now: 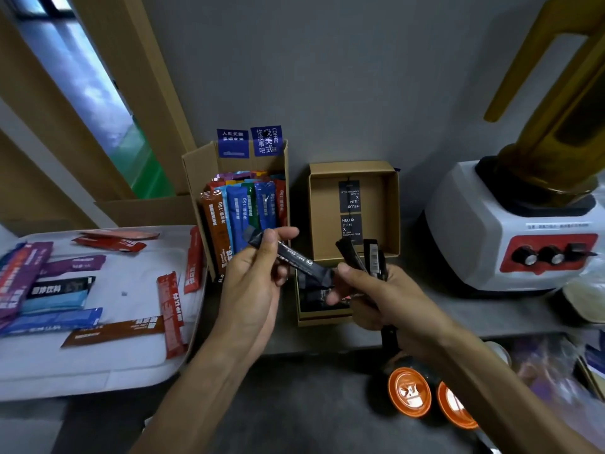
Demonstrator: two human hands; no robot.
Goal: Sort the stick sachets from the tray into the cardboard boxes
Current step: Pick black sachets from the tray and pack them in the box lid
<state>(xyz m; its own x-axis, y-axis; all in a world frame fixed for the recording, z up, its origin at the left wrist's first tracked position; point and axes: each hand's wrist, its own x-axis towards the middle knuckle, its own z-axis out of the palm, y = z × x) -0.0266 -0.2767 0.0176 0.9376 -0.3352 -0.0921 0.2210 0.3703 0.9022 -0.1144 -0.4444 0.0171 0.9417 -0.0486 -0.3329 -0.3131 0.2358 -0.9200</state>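
Between left hand [258, 273] and right hand [370, 290], slim black sachet [294, 257] (crimped ends)

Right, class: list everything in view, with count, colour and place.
tray: one, white, left
loose sachets: about ten, mixed colours, on the tray
tall box: one, brown, right of the tray
upright sachets: many, mixed colours, in the tall box
flat box: one, brown, centre back
black cards: two, in the flat box
low box: one, brown, before the flat box
blender: one, white and red, right
orange lids: two, lower right
black sachet: one, above the low box
black sachet bundle: few, beside it
left hand: one, pinches the black sachet
right hand: one, grips the black sachet bundle
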